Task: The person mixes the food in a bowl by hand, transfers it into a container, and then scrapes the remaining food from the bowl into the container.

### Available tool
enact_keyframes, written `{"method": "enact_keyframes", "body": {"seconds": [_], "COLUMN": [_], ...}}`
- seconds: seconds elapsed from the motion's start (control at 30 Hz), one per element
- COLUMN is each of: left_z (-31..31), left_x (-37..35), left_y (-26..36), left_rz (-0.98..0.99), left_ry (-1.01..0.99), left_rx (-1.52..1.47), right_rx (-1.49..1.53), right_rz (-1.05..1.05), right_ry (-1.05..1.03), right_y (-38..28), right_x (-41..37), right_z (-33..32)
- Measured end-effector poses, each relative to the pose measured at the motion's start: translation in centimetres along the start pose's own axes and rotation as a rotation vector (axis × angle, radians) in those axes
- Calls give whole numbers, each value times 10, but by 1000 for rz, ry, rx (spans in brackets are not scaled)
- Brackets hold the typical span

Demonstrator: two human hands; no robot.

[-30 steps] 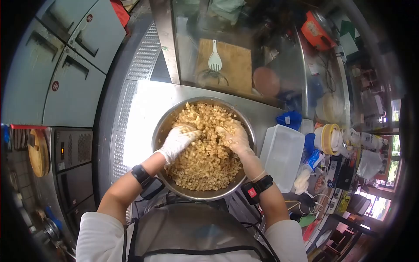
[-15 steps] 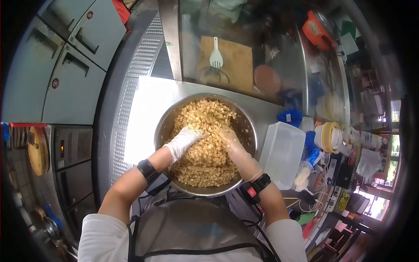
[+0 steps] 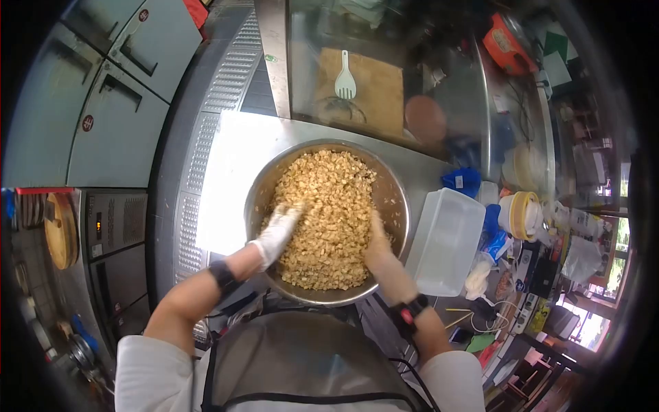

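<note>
The hands are now parted. A second ago they were met at the middle of the heap. Now the left hand (image 3: 278, 230), in a white glove, is laid against the left flank of the chopped, crumbly mixture (image 3: 329, 199). The right hand (image 3: 377, 244) is pressed to the right flank, nearer the person. The mixture is piled high in the middle of the steel bowl (image 3: 405, 206), which is set on the steel counter (image 3: 226, 178) just in front of the apron (image 3: 302, 357). By the look of it, the heap is being scooped inward from both sides, mid-stroke.

The left fingers are held straight and together, like a blade. The right fingertips are sunk in the mix, so their curl cannot be told.

An upturned clear plastic tub (image 3: 446, 240) is seen just right of the bowl, with a white rice paddle (image 3: 345, 81) on a wooden board (image 3: 381, 96) beyond.

No writing can be read. The red round stickers (image 3: 87, 123) on the cabinet doors and the red tag on the right wristband (image 3: 408, 312) are too small.
</note>
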State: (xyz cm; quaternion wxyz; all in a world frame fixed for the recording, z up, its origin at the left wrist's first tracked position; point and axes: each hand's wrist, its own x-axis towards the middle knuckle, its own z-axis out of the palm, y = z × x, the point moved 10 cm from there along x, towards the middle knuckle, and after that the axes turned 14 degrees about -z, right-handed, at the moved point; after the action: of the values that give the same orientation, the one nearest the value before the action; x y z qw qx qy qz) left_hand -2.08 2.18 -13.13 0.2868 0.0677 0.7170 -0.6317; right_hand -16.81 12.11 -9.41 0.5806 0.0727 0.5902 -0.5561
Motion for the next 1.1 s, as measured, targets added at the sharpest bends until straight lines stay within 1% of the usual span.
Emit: {"method": "enact_keyframes", "body": {"seconds": [0.03, 0.1, 0.17, 0.2, 0.23, 0.27, 0.33, 0.43, 0.47, 0.5, 0.57, 0.6, 0.63, 0.67, 0.7, 0.73, 0.77, 0.83, 0.87, 0.9, 0.93, 0.97, 1.0, 1.03, 1.1], "left_z": [-8, -17, -24, -44, -45, -41, -26, 5, 10, 9, 18, 20, 21, 13, 4, 3, 5, 28, 41, 45, 38, 25, 26, 26, 9], "left_x": [3, 34, 31, 36, 33, 34, 25, 6, -5, -13, -25, -22, -30, -40, -49, -59, -64, -71, -73, -61, -50, -46, -34, -22, -7], "left_y": [-25, 17, -3, -25, -18, -17, -40, -76, -95, -103, -133, -122, -134, -145, -161, -181, -180, -159, -126, -102, -60, -29, -23, -20, -14], "left_rz": [82, 89, 258, -45, -39, -41, -30, -15, -35, -33, -281, -434, -433, -223, 29, 192, 198, -189, -420, -422, -328, -221, -232, -251, -271], "left_ry": [47, 101, 132, 250, 255, 153, -76, -506, -675, -678, -358, -372, -375, -453, -537, -321, -328, -616, -772, -768, -1084, -1407, -1382, -1347, -1319], "left_rx": [51, 378, 382, 26, 19, -399, -1229, -2447, -2639, -2638, -2985, -3337, -3337, -3558, -3761, -3730, -3732, -3708, -3658, -3656, -3645, -3600, -3612, -3663, -3751], "right_rx": [96, 150, 143, 121, 99, 69, -18, -242, -328, -392, -461, -410, -410, -462, -514, -377, -377, -276, -231, -230, -117, -4, 41, 88, 139], "right_rz": [40, -8, -31, -36, -44, -61, -121, -290, -341, -392, -464, -434, -433, -423, -415, -448, -443, -348, -300, -302, -32, 238, 213, 93, 61], "right_ry": [43, 48, 4, -20, -43, -69, -116, -199, -224, -246, -280, -318, -317, -314, -310, -356, -353, -106, -56, -58, 81, 222, 146, 40, -23], "right_y": [20, 35, 30, 26, 21, 14, -4, -36, -46, -52, -64, -74, -78, -79, -82, -95, -95, -87, -76, -60, -10, 29, 35, 32, 36], "right_x": [20, 46, 53, 50, 46, 43, 34, 15, 7, 2, -12, -30, -34, -36, -40, -57, -59, -52, -53, -28, 5, 11, 23, 33, 44], "right_z": [-4, -3, 6, 8, 9, 10, 13, 22, 27, 33, 56, 79, 84, 86, 88, 95, 87, 41, 20, 3, -33, -54, -36, -11, 5]}}
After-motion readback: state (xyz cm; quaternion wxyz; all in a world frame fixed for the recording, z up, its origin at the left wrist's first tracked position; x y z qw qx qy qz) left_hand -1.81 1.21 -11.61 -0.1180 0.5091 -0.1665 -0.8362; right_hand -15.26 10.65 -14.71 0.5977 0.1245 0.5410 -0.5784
